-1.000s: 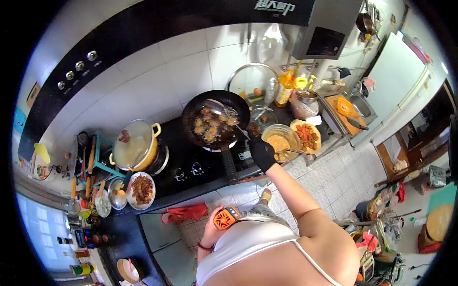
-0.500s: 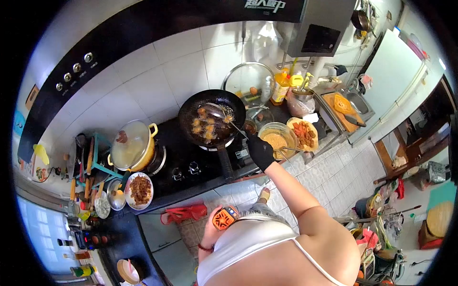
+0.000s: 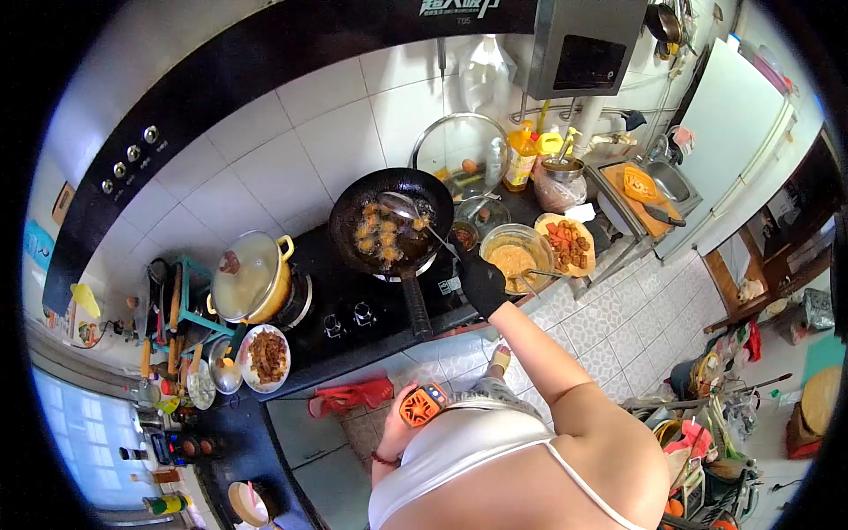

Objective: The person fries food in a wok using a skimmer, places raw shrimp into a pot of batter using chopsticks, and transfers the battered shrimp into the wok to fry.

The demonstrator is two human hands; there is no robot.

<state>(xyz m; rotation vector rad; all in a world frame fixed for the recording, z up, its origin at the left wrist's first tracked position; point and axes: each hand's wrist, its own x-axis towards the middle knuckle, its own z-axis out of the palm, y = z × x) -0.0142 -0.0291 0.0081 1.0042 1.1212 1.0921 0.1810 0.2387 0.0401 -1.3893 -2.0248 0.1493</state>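
Note:
My right hand (image 3: 483, 283), in a black glove, is closed around the long handle of a metal ladle (image 3: 399, 205). The ladle's bowl lies inside a black wok (image 3: 347, 256), among several browned fried pieces (image 3: 385, 228) in dark oil. Just right of the glove stands a bowl of tan batter (image 3: 512, 259) with a spoon in it. Down at my waist, my bare left hand (image 3: 399, 433) grips the side of an orange and black device (image 3: 422, 405) with a star-shaped grille; some fingers are hidden behind it.
A lidded yellow pot (image 3: 252, 278) stands on the left burner, beside a plate of browned food (image 3: 266, 359). On the right are a plate of red and brown pieces (image 3: 568, 245), an oil bottle (image 3: 521, 157) and a cutting board (image 3: 632, 200) with a knife. A glass lid (image 3: 461, 155) leans on the tiles.
The view has shifted slightly. My right hand and the ladle stay nearly in place over the wok, and my left hand stays at the orange device.

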